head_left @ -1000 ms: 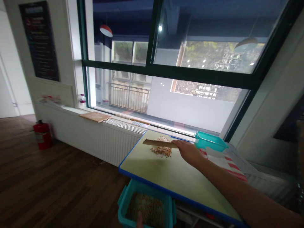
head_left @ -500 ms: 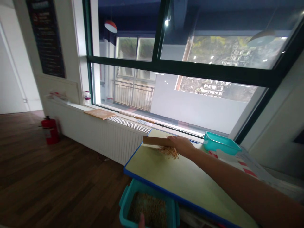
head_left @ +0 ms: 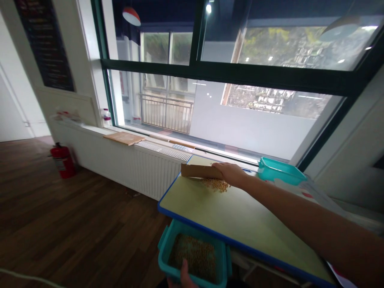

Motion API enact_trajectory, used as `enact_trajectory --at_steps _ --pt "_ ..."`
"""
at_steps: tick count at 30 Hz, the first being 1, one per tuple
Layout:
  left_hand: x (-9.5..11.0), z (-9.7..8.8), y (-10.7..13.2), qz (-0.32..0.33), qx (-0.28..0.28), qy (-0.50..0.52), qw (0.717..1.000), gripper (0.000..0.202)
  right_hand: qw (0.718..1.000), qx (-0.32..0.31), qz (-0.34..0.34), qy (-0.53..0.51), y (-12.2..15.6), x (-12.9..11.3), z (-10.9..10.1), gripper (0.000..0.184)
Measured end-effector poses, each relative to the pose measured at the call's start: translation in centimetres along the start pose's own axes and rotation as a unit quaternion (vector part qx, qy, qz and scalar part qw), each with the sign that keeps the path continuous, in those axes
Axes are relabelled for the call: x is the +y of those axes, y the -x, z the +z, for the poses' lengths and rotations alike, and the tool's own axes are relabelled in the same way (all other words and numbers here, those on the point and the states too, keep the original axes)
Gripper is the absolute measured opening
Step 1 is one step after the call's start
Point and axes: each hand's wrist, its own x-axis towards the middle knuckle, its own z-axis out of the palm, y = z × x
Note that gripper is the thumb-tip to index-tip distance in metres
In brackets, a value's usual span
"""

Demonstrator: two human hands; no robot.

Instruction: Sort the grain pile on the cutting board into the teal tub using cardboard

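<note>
From where I stand, one person's two bare hands are at work around one pale yellow-green table [head_left: 240, 224] with a blue edge. The right hand [head_left: 230, 174] is clamped on the right end of one brown cardboard strip [head_left: 199, 171], which lies along the far side of one loose heap of tan kernels [head_left: 218, 185], too many to count, on the tabletop. The left hand [head_left: 185, 275] has its thumb over the near rim of one lower teal bin [head_left: 222, 260], gripping it just below the table's near edge; its other fingers are mostly hidden. More small kernels cover much of that bin's floor. A second teal bin [head_left: 280, 174] sits at the table's far right. Beyond are one radiator [head_left: 147, 172], one wooden board [head_left: 124, 138], one bottle [head_left: 106, 118] and one red fire extinguisher [head_left: 63, 161]
</note>
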Motion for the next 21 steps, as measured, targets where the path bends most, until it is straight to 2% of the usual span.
enact_trajectory --at_steps 5,8,14,18,21 --pt "0.1 0.1 -1.0 -0.032 0.000 0.019 0.999 0.062 1.000 -0.003 -0.012 -0.009 0.1 0.4 0.2 0.046" --pt "0.2 0.1 -0.7 -0.059 -0.015 0.049 0.997 0.067 1.000 0.001 -0.024 -0.009 0.3 0.6 0.4 0.048" --pt "0.1 -0.6 2.0 -0.022 -0.063 0.044 0.997 0.037 0.999 0.003 -0.041 -0.019 1.2 0.9 0.7 0.051" --pt "0.2 -0.9 2.8 -0.030 -0.066 0.033 0.997 0.036 0.997 0.014 -0.062 -0.043 2.4 0.9 0.4 0.050" --pt "0.2 -0.8 2.9 -0.052 -0.059 0.022 0.997 0.044 0.996 0.020 -0.065 -0.059 3.3 0.7 0.3 0.048"
